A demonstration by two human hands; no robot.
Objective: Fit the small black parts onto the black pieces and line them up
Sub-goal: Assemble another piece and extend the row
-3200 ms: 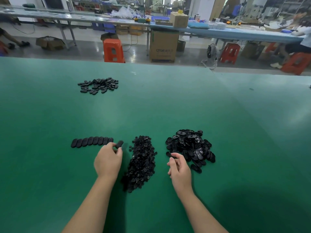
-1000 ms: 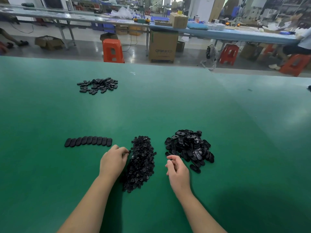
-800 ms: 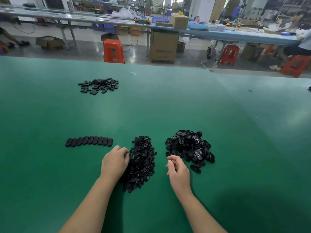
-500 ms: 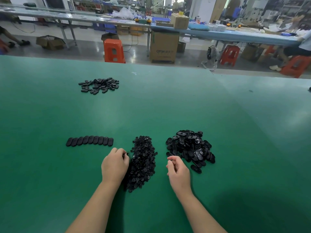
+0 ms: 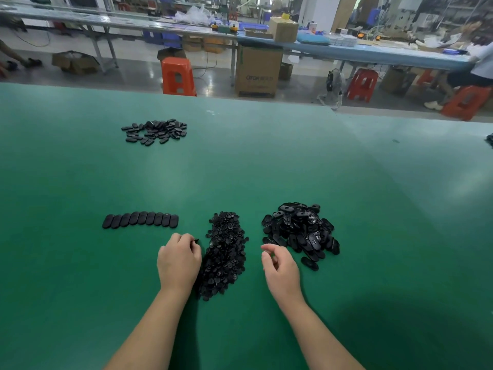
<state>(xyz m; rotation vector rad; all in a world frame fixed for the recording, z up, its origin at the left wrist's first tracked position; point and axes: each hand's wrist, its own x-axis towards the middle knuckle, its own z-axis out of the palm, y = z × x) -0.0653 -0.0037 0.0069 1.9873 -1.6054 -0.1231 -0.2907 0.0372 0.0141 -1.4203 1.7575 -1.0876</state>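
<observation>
**A:** What does the head view show on the green table (image 5: 266, 166)?

**B:** Take the pile of small parts (image 5: 224, 255) as the centre, near the person. Just right of it is a larger heap of oval black pieces (image 5: 300, 231), loose and unsorted. Left of it, a neat row (image 5: 140, 219) of nine or so pieces lies side by side, overlapping slightly. Far beyond it and to the left, well apart, is a scattered batch (image 5: 154, 131) of more ovals (whether finished or not, I cannot tell).

**A:** And the hands?

**B:** The left hand (image 5: 178, 260) rests at the pile's left edge, fingers curled, pinching a small dark part (image 5: 197, 240) at the fingertips. The right hand (image 5: 280, 265) hovers between the pile and the heap, fingers loosely curled; something small and dark may sit under the thumb, but the view is too poor to say, so I cannot tell whether it holds anything.

**A:** How far along is the job?

**B:** Early, I'd judge. The row is short, while both the pile and the heap remain large. Nearly all the fitting and lining up is left, and the next piece has not yet joined the row.
</observation>
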